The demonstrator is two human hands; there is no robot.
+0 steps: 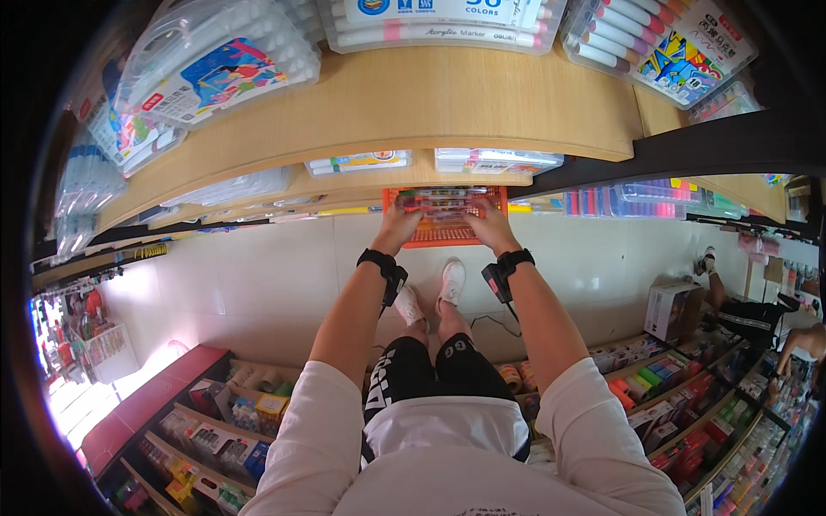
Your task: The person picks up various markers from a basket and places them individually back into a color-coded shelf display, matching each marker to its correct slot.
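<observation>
Below the shelf's front edge is an orange plastic basket (440, 242) with a mesh bottom. Clear packs of markers (443, 204) lie across it, showing green, red and dark parts. My left hand (399, 224) has its fingers curled at the left end of the packs. At their right end is my right hand (493, 225), its fingers bent round in the same way. Both hands are inside or at the rim of the basket, and their fingertips are partly hidden. A black strap with a small device (496, 277) sits on each wrist.
A wooden shelf (387, 103) with large clear marker cases (228, 77) spans the top. Lower shelves hold more marker sets (632, 199). Behind me stand stocked stationery racks (224, 430). A person (774, 331) bends at the far right near a cardboard box (674, 311).
</observation>
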